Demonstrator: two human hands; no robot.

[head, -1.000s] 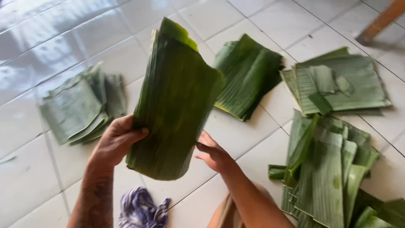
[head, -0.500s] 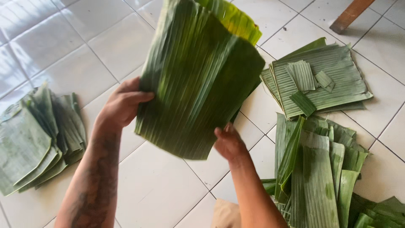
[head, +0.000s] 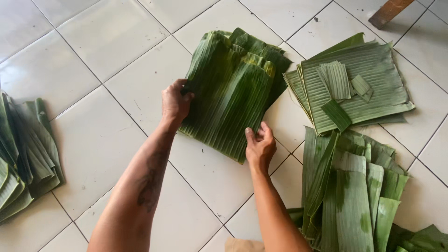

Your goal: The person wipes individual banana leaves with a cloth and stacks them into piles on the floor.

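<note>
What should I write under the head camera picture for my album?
Left hand and right hand set a green leaf on a leaf pile on the tile floor.

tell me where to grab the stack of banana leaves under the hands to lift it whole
Judging by its pose, take the leaf stack at its two long side edges, near the close end, one hand from each side. It lies flat and floppy; left hand and right hand already sit there.

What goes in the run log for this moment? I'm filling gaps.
left hand: grips leaf stack edge | right hand: at stack's near corner | stack: flat on tiled floor
</note>
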